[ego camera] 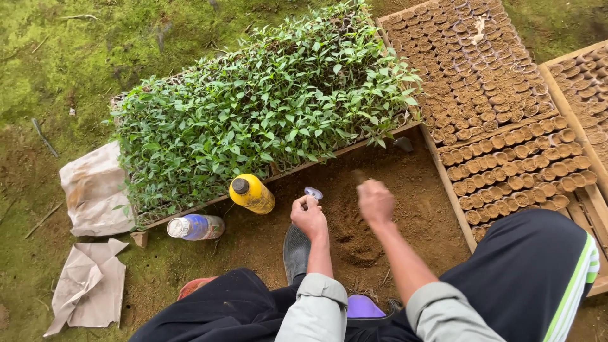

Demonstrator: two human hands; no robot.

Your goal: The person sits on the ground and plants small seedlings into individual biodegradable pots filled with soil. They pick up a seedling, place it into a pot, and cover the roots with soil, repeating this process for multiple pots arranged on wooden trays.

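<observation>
My left hand [308, 216] is closed around a small clear plastic cup [313, 193] held just above the loose brown soil [354, 221]. My right hand [375, 201] is closed, blurred with motion, and grips a short dark stick or tool whose tip shows at its top; what it is exactly I cannot tell. Both hands hover over a scooped hollow in the soil, right next to each other. A yellow bottle [252, 193] with a black cap lies just left of my left hand. My dark trousers and a dark boot [296, 252] show below.
A bed of green seedlings [266, 107] fills the middle behind a wooden edge. Wooden trays of soil-filled small pots [500, 114] stand to the right. A blue-labelled bottle [196, 227] lies on its side at left, near crumpled paper bags [92, 190]. Mossy ground surrounds everything.
</observation>
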